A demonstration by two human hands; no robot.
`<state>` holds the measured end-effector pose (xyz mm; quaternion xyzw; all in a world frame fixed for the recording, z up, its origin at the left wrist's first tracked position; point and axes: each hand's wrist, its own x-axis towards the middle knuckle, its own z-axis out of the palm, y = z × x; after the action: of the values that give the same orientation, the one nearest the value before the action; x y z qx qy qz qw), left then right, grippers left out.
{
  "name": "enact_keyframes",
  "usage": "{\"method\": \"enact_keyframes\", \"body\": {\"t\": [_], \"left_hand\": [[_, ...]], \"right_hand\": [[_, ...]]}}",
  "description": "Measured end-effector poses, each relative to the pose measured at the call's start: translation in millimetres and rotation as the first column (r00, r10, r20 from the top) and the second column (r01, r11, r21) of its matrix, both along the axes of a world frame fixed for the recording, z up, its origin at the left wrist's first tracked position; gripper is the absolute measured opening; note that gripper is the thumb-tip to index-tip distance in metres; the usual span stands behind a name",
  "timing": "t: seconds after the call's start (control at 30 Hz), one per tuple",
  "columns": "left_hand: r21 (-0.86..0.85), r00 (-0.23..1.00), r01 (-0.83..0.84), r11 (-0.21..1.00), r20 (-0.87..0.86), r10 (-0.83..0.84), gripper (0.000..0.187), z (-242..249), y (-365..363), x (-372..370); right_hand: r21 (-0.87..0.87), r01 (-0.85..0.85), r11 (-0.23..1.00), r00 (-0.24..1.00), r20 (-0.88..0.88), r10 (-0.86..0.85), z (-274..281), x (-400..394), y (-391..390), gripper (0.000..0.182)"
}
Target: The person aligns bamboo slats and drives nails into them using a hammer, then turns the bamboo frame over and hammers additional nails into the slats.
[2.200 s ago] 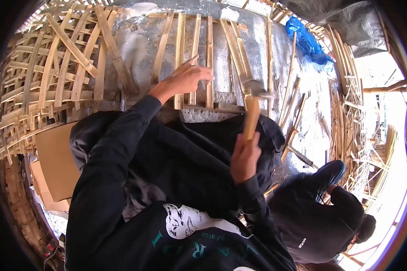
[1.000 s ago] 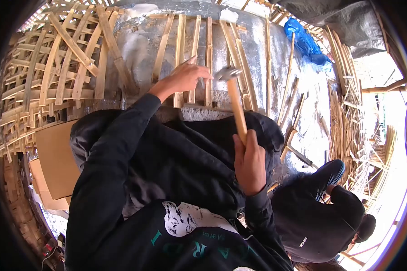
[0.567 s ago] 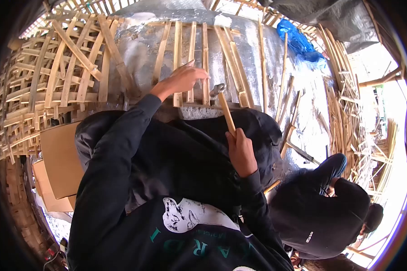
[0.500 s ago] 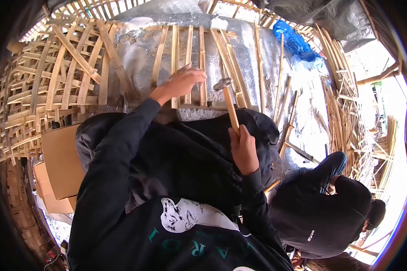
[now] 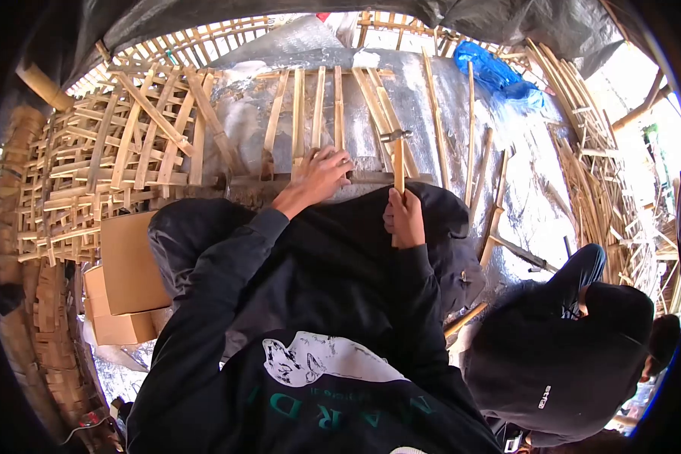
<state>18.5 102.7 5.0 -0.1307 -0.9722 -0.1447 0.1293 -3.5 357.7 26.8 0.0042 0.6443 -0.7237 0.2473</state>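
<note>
I see the right hand wrapped round the hammer, its head pointing far; the left hand curls by the near ends of bamboo strips, whether pinching I can't tell. The contents of the cardboard boxes at left are hidden from me.

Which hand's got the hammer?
The right hand: it grips the hammer by its wooden handle. The left hand instead bends over the lower part of the bamboo strips.

Silvery sheeting carries spaced bamboo strips; blue plastic too.
</note>
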Motion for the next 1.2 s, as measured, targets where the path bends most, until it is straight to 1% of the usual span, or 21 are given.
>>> {"method": "enact_keyframes", "body": {"t": [0.17,0.27,0.3,0.37,0.4,0.43,0.47,0.53,0.57,0.6,0.63,0.67,0.7,0.73,0.77,0.8,0.87,0.9,0.97,1.07,1.2], "left_hand": [[-0.093,0.999,0.033,0.995,0.016,-0.031,0.036,5,-8,-5],[-0.043,0.995,0.096,0.994,-0.001,-0.096,0.04,11,-24,-3],[-0.001,1.0,0.021,1.0,0.006,-0.021,0.042,20,-28,0],[0.063,0.991,-0.133,0.989,0.003,0.133,0.047,46,-40,9],[0.082,0.969,-0.245,0.966,-0.007,0.246,0.045,49,-52,11],[0.102,0.934,-0.354,0.93,-0.015,0.357,0.044,50,-69,13],[0.096,0.931,-0.362,0.927,-0.01,0.364,0.044,49,-86,16],[0.158,0.778,-0.627,0.763,0.074,0.624,0.049,34,-122,23],[0.152,0.775,-0.631,0.761,0.075,0.628,0.049,25,-136,29],[0.119,0.707,-0.701,0.703,0.253,0.661,0.055,13,-150,31],[0.072,0.609,-0.761,0.644,0.419,0.673,0.062,-1,-161,32],[0.068,0.604,-0.766,0.639,0.419,0.678,0.062,-17,-168,33],[0.038,0.589,-0.76,0.649,0.462,0.663,0.071,-36,-174,33],[0.009,0.572,-0.753,0.658,0.504,0.647,0.081,-56,-179,33],[0.054,0.59,-0.771,0.634,0.435,0.68,0.089,-79,-183,34],[0.052,0.583,-0.776,0.628,0.437,0.685,0.089,-63,-174,35],[0.124,0.424,-0.88,0.458,0.639,0.641,0.084,0,-140,33],[0.123,0.42,-0.882,0.455,0.64,0.643,0.084,8,-137,33],[-0.069,0.475,-0.86,0.506,0.257,0.842,0.076,18,-132,33],[-0.109,0.48,-0.841,0.53,0.3,0.824,0.069,56,-127,26],[-0.047,0.469,-0.854,0.518,0.358,0.807,0.07,28,-133,26]], "right_hand": [[-0.006,0.091,0.996,0.992,-0.085,-0.091,1,5,-3,0.028],[-0.034,0.118,0.992,0.99,-0.068,-0.12,2,5,-1,0.028],[-0.041,0.121,0.992,0.99,-0.067,-0.124,4,4,-1,0.028],[0.047,0.179,0.983,0.96,-0.226,-0.164,5,-2,1,0.031],[0.173,0.239,0.955,0.923,-0.347,-0.169,2,-12,2,0.034],[0.252,0.332,0.909,0.836,-0.526,-0.16,-8,-27,3,0.033],[0.307,0.433,0.847,0.72,-0.683,-0.121,-18,-41,5,0.032],[0.365,0.546,0.754,0.59,-0.806,-0.037,-3,-60,6,0.026],[0.369,0.582,0.725,0.545,-0.839,-0.011,-7,-76,8,0.024],[0.43,0.617,0.659,0.545,-0.838,0.036,-4,-86,8,0.026],[0.429,0.694,0.578,0.475,-0.876,0.079,-9,-97,7,0.026],[0.415,0.765,0.492,0.406,-0.904,0.132,-17,-109,5,0.027],[0.418,0.759,0.498,0.409,-0.903,0.134,-22,-120,4,0.027],[0.514,0.709,0.482,0.519,-0.844,0.137,-27,-130,4,0.028],[0.603,0.648,0.466,0.62,-0.773,0.139,-33,-137,4,0.03],[0.605,0.643,0.47,0.62,-0.771,0.143,-39,-140,5,0.03],[0.726,0.47,0.502,0.77,-0.616,0.169,-53,-145,6,0.033],[0.728,0.423,0.54,0.786,-0.591,0.181,-61,-148,9,0.036],[0.726,0.416,0.548,0.785,-0.591,0.187,-55,-143,4,0.036],[0.701,0.423,0.574,0.752,-0.626,0.209,-60,-144,7,0.036],[0.633,0.468,0.617,0.663,-0.713,0.229,-47,-145,8,0.034]]}}
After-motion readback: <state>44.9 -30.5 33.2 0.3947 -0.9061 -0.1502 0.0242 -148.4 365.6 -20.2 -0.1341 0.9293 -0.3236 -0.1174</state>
